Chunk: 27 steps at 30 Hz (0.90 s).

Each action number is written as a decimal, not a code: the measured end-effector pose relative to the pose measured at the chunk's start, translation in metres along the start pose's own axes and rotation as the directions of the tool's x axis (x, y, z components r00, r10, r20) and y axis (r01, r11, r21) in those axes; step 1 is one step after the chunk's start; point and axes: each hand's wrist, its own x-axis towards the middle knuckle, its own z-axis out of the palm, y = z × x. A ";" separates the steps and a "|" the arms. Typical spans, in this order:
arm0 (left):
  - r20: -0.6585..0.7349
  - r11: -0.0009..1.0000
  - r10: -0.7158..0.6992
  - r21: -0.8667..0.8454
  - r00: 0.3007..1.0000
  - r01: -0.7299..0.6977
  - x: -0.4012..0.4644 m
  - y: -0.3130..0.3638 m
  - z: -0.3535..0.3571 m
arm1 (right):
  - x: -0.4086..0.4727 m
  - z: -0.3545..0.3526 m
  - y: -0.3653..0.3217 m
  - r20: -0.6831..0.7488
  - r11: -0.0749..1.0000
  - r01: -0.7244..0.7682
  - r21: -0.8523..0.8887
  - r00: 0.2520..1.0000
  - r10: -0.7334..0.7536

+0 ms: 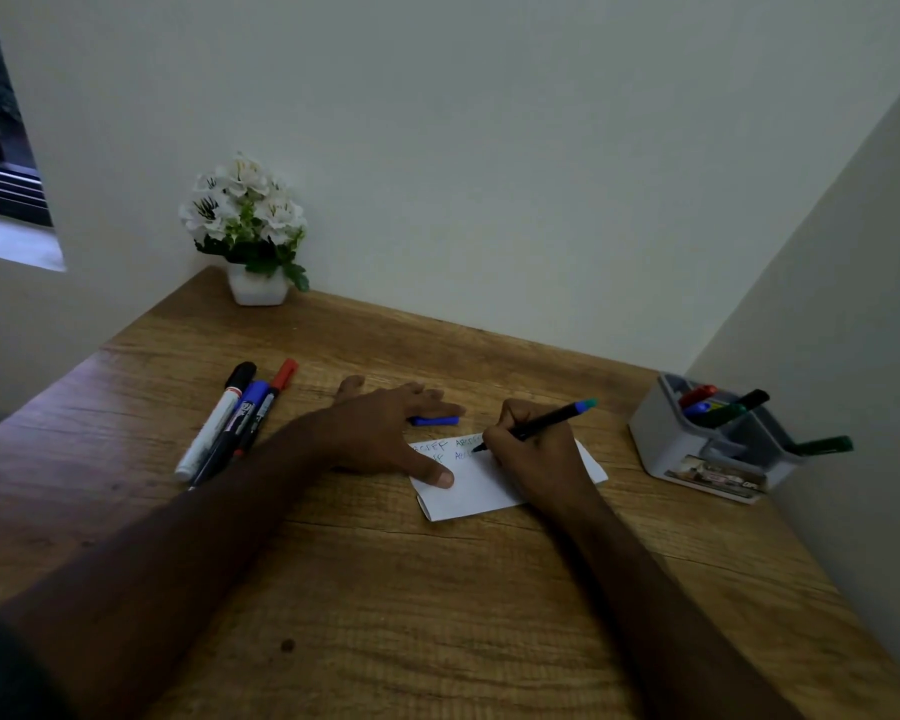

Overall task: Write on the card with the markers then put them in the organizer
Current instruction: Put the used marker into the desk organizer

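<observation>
A white card [481,488] lies on the wooden desk [385,589], with two lines of letters along its top. My right hand [536,459] grips a thin black marker with a teal end [541,423], its tip touching the card. My left hand [391,433] lies flat with spread fingers, the thumb pressing the card's left edge. A blue cap [435,420] rests just beyond the card, by my left fingertips. Three capped markers [235,423], black, blue and red, lie side by side to the left. The grey organizer [661,439] stands at the right and holds several markers.
A white pot of white flowers [253,236] stands in the far left corner of the desk. Walls close off the desk at the back and on the right, right behind the organizer. A window opening shows at the upper left.
</observation>
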 end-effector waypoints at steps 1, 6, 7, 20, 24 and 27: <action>0.001 1.000 -0.003 0.005 1.000 0.003 0.000 0.000 0.000 | 0.000 0.000 0.000 0.003 1.000 0.001 -0.004 1.000 -0.001; 0.006 1.000 0.001 0.012 1.000 -0.001 0.002 -0.001 0.000 | 0.000 -0.001 0.001 0.001 1.000 0.002 0.007 1.000 -0.002; 0.005 1.000 0.002 0.008 1.000 -0.002 0.002 -0.001 0.000 | 0.000 -0.001 0.002 -0.005 1.000 0.000 0.005 1.000 0.000; -0.004 1.000 0.017 -0.001 1.000 -0.017 0.003 -0.003 0.002 | 0.003 0.002 0.005 -0.001 0.999 0.030 0.027 1.000 -0.030; -0.001 1.000 0.014 -0.018 1.000 -0.014 0.001 -0.003 0.002 | 0.004 0.002 0.006 -0.015 1.000 0.023 0.022 1.000 -0.022; 0.000 1.000 0.005 -0.001 1.000 -0.005 0.000 -0.001 0.001 | 0.005 0.002 0.007 -0.020 1.000 0.006 0.011 1.000 -0.006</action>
